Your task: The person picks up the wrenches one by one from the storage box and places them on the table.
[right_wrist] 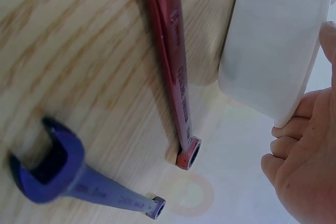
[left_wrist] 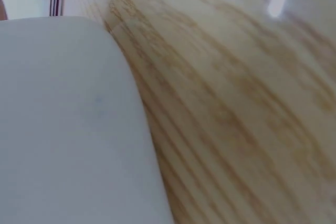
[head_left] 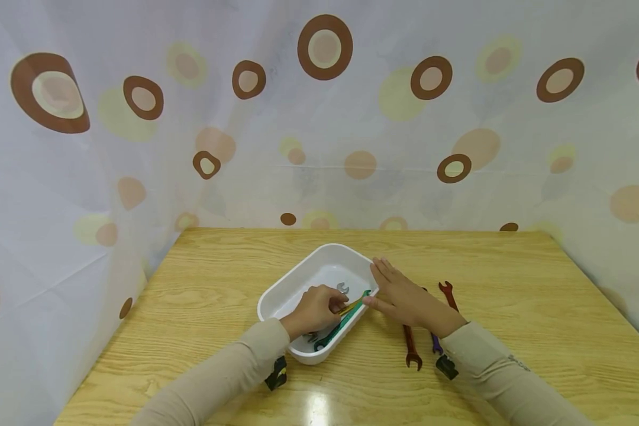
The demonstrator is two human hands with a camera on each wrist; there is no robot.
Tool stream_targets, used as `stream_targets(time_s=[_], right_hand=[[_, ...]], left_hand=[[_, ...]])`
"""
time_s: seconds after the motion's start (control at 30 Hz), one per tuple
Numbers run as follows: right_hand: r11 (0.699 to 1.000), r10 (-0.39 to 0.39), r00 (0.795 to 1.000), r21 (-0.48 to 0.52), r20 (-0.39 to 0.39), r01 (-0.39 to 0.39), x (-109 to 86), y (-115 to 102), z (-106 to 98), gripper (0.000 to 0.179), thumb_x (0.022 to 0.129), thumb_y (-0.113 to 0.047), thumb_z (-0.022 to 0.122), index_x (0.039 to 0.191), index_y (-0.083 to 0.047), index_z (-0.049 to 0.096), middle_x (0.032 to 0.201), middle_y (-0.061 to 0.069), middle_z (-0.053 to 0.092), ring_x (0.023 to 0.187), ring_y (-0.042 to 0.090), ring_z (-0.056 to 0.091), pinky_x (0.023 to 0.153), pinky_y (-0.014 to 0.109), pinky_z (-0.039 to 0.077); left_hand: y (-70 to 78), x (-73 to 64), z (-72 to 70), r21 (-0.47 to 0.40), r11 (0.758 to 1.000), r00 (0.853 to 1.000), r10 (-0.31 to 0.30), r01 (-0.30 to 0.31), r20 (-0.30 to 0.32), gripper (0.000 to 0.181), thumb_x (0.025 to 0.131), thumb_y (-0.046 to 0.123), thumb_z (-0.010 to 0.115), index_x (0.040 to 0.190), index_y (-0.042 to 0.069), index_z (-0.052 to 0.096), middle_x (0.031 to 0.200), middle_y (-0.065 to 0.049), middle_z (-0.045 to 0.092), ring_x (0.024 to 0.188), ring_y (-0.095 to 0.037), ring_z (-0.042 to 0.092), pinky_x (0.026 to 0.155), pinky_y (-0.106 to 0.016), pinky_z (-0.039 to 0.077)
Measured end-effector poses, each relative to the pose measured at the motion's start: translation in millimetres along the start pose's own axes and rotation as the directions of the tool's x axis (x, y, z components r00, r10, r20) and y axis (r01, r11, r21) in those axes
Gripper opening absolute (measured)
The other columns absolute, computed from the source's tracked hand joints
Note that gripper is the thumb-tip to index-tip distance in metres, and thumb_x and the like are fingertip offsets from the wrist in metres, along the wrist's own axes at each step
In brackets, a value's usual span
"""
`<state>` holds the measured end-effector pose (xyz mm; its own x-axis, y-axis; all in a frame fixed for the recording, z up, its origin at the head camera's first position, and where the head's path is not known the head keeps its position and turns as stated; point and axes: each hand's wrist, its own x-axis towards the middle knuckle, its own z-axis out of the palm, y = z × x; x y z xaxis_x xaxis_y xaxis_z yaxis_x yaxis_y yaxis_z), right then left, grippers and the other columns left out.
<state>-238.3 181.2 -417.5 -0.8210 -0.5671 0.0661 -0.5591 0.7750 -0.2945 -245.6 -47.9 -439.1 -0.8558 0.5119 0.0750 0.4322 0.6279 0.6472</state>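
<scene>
A white tray (head_left: 274, 291) stands in the middle of the table, holding several wrenches. Inside it, my left hand (head_left: 313, 309) pinches a yellow wrench (head_left: 350, 307) between thumb and fingers. Beside that lies a green wrench (head_left: 345, 322) along the right wall, with a silver wrench (head_left: 343, 288) farther back. My right hand (head_left: 402, 297) rests on the tray's right rim, its fingers mostly straight. The right wrist view shows those fingertips (right_wrist: 283, 147) against the rim. From the left wrist only the tray's outer wall (left_wrist: 73, 114) shows, without the hand.
Right of the tray, partly under my right forearm, lie a dark red wrench (head_left: 412, 350), a purple wrench (head_left: 436, 342) and a red wrench (head_left: 447, 292). Behind the wooden table (head_left: 234, 248) hangs a patterned curtain (head_left: 266, 130).
</scene>
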Motion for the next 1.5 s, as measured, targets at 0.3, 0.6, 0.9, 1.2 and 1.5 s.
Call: stream_targets(time_s=[0.3, 0.6, 0.9, 1.2, 1.5], right_hand=[[1.000, -0.002, 1.000, 0.006, -0.004, 0.002, -0.8, -1.4, -1.0, 0.083, 0.098, -0.051, 0.043, 0.148, 0.010, 0.017, 0.156, 0.027, 0.009, 0.144, 0.042, 0.006, 0.114, 0.055, 0.014], [1.000, 0.010, 1.000, 0.008, -0.004, -0.010, -1.0, -0.4, -0.7, 0.083, 0.098, -0.051, 0.043, 0.149, 0.010, 0.016, 0.157, 0.026, 0.008, 0.144, 0.043, 0.006, 0.114, 0.056, 0.016], [0.999, 0.025, 1.000, 0.028, 0.016, -0.025, -2.7, -1.1, -1.1, 0.085, 0.098, -0.054, 0.041, 0.150, 0.007, 0.014, 0.158, 0.023, 0.005, 0.145, 0.040, 0.004, 0.115, 0.054, 0.013], [0.999, 0.035, 0.999, 0.016, -0.012, -0.035, -3.0, -2.3, -0.8, 0.086, 0.097, -0.055, 0.043, 0.149, 0.008, 0.018, 0.157, 0.023, 0.009, 0.145, 0.040, 0.008, 0.114, 0.054, 0.016], [0.999, 0.041, 0.999, 0.021, -0.005, -0.041, -2.2, -0.9, 0.7, 0.087, 0.096, -0.058, 0.042, 0.150, 0.006, 0.017, 0.158, 0.021, 0.008, 0.145, 0.039, 0.008, 0.115, 0.054, 0.016]], left_hand=[[-0.9, 3.8, 0.5, -0.072, 0.992, 0.991, -0.096, 0.102, 0.090, 0.041, 0.074, 0.000, 0.076, 0.114, 0.002, 0.070, 0.090, 0.001, 0.069, 0.073, -0.004, 0.056, 0.065, -0.019, 0.047], [-0.3, 4.4, -4.7, -0.158, 0.981, 0.988, -0.091, 0.111, 0.126, 0.038, 0.073, -0.001, 0.075, 0.111, 0.000, 0.071, 0.089, -0.001, 0.070, 0.074, -0.004, 0.055, 0.066, -0.016, 0.047], [-4.2, 2.3, -2.9, -0.277, 0.937, 0.976, -0.195, 0.214, 0.095, 0.027, 0.079, 0.004, 0.076, 0.105, 0.000, 0.073, 0.095, -0.007, 0.073, 0.085, -0.009, 0.064, 0.077, -0.022, 0.052], [-3.1, 3.9, -4.2, -0.381, 0.877, 0.956, -0.284, 0.291, 0.076, 0.028, 0.078, 0.002, 0.077, 0.106, 0.000, 0.073, 0.082, -0.003, 0.069, 0.071, -0.006, 0.057, 0.063, -0.019, 0.048], [-1.2, 4.2, -6.5, -0.409, 0.856, 0.948, -0.306, 0.316, 0.093, 0.029, 0.079, 0.004, 0.076, 0.108, 0.001, 0.072, 0.085, -0.003, 0.068, 0.076, -0.008, 0.057, 0.067, -0.020, 0.049]])
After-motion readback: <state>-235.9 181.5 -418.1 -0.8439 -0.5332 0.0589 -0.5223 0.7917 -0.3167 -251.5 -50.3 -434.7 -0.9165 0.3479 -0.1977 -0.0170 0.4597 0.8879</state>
